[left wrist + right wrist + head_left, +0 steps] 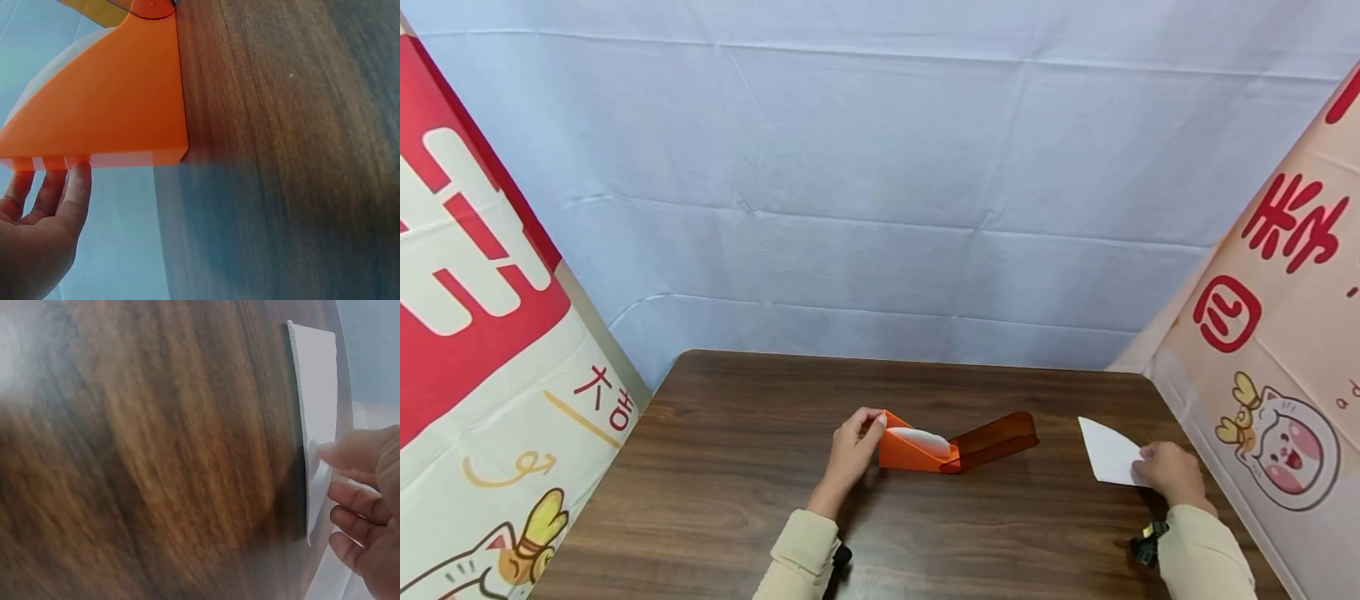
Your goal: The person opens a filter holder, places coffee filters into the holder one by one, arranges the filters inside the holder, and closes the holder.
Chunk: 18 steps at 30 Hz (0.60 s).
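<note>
On the table stands an orange filter holder (910, 454) with a sloped top, its transparent amber lid (1000, 437) swung out to the right. White paper (925, 439) stands inside it. My left hand (853, 450) is at the tall end; in the left wrist view its fingertips (78, 172) touch the outside of that wall. Off to the right, my right hand (1172, 475) pinches a white, fan-shaped coffee filter (1108, 454) by its right corner. A crimped edge on this filter (317, 381) shows in the right wrist view, where the thumb (350, 450) lies on its face.
The brown wood-grain table (760, 417) backs onto a pale hanging cloth (850, 167). Printed banners stand along the left side (475, 333) and the right side (1277, 333). A dark strap device (1146, 546) sits at my right wrist.
</note>
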Available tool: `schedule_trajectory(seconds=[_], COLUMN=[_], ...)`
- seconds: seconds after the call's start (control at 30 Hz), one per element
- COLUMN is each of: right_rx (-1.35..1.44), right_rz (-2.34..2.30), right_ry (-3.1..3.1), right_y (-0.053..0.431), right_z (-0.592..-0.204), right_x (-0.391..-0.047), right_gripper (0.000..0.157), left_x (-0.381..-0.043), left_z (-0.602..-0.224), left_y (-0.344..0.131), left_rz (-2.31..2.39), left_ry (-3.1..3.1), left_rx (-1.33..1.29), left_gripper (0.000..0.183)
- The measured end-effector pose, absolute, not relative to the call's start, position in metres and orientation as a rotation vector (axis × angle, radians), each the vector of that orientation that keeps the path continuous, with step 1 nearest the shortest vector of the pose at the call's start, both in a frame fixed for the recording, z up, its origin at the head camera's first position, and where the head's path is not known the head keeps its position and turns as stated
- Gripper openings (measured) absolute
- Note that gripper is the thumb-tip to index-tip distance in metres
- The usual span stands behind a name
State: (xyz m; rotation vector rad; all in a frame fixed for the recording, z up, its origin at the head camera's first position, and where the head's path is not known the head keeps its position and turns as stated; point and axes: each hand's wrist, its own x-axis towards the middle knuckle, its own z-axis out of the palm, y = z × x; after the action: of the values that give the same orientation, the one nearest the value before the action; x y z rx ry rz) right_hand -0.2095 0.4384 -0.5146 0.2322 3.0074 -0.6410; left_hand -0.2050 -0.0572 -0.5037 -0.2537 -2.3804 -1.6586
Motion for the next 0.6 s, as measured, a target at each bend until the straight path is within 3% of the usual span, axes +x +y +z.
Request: schedule_trajectory(seconds=[0.37, 0.6], right_rx=[0.295, 0.251], right_rz=[-0.675, -0.725], right_ry=[3.086, 3.062], right_y=[0.4345, 0.4358], right_z=[-0.5177, -0.5168], right_x=[-0.2146, -0.21], right_gripper=[0.049, 0.026], left_x=[-0.2061, -0.2048], left_z=[-0.5023, -0.5031], left_y=[-0.0579, -0.0576], left_rz=[-1.67, -1.666], left_ry=[-2.372, -2.386], left_rx=[-0.263, -0.25], left_gripper=[0.025, 0.025])
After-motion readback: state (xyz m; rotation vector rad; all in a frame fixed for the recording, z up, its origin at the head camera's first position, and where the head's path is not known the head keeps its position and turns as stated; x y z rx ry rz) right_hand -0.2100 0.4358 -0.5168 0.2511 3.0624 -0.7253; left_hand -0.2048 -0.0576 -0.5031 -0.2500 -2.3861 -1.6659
